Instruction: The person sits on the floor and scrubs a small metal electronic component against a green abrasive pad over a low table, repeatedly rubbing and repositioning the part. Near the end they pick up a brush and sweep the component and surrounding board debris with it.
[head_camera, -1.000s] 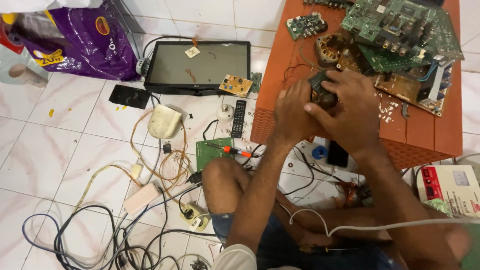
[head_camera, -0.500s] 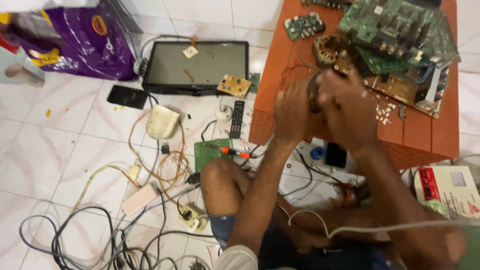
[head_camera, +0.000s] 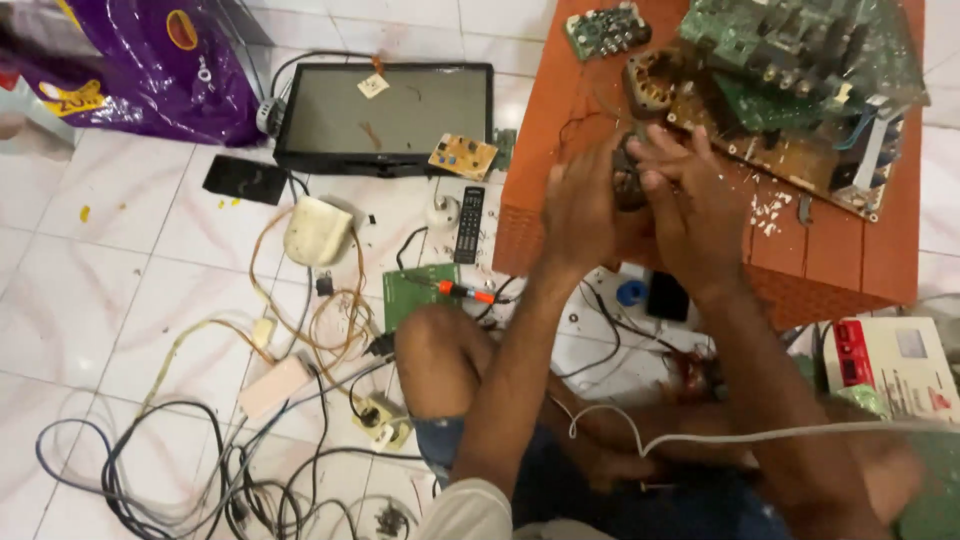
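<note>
My left hand and my right hand are pressed together around a small dark motor-like part, held over the near left part of a low orange table. Most of the part is hidden between my palms and fingers. Just beyond my hands a round stator with copper windings lies on the table. Behind it are green circuit boards and a brown board.
A flat screen lies on the tiled floor with a small yellow board on it. A remote, a green board, an orange-handled screwdriver, tangled cables, a purple bag and a red-and-white box surround my knee.
The view has shifted slightly. My hands stay clasped on the dark part and have turned a little over the table edge, my right fingers now spread over it.
</note>
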